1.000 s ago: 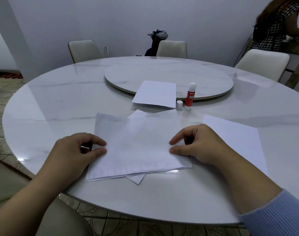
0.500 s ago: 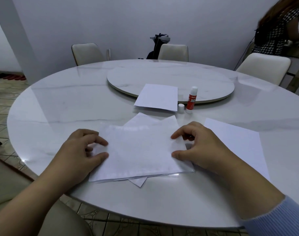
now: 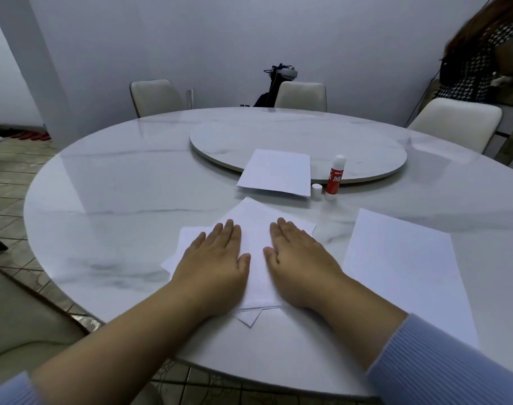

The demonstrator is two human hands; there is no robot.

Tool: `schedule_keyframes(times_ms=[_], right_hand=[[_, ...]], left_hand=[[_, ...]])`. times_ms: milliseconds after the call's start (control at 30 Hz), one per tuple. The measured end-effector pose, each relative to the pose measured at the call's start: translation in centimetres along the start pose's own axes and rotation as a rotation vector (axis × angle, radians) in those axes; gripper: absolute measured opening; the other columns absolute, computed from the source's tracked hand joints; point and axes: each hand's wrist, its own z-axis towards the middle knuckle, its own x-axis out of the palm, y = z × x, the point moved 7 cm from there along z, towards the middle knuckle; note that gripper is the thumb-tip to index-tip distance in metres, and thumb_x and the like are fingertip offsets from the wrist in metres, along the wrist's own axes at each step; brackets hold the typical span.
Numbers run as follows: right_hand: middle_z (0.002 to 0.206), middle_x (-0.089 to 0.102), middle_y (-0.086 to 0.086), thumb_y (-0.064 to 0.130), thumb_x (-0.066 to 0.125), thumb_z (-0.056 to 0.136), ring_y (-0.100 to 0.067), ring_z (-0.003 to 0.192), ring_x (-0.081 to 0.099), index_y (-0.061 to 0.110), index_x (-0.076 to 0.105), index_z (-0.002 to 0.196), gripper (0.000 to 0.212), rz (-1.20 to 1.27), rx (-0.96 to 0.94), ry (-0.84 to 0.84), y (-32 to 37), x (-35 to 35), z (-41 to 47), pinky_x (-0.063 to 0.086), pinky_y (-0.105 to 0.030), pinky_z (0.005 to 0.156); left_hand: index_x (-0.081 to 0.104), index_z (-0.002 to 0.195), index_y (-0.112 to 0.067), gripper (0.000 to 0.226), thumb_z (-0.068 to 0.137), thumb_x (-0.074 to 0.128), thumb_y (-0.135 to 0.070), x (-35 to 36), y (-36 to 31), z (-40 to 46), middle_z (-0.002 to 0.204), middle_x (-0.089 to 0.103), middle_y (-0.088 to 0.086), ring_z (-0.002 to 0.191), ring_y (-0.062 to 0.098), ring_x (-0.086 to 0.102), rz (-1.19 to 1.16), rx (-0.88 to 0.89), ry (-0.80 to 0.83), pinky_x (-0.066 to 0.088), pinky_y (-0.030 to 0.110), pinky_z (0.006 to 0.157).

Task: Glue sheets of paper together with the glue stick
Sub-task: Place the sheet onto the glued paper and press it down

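on round marble table (image 3: 109, 200), near edge: stacked sheets (image 3: 256, 226) under both palms. l hand (image 3: 216, 260) & r hand (image 3: 300, 258) flat, fingers straight, side by side, pressing down. glue stick (image 3: 335, 178) upright w/ cap (image 3: 316, 190) beside it, further back.

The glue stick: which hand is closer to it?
Right. The right hand lies flat on the stacked sheets, just below-left of the glue stick. The left hand presses farther left.
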Motion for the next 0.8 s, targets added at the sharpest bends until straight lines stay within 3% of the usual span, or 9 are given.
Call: schedule_keyframes(times_ms=[800], right_hand=[[0.162, -0.011, 0.002, 0.056, 0.018, 0.095, -0.01, 0.148, -0.009, 0.018, -0.004, 0.153, 0.073, 0.072, 0.147, -0.025, -1.4, 0.2, -0.6, -0.005, -0.029, 0.118]], left_hand=[[-0.004, 0.151, -0.015, 0.091, 0.084, 0.021, -0.07, -1.1, 3.5, -1.5, 0.161, -0.007, -0.002, 0.147, 0.01, -0.006, 0.022, -0.205, -0.06, -0.001, 0.032, 0.119]])
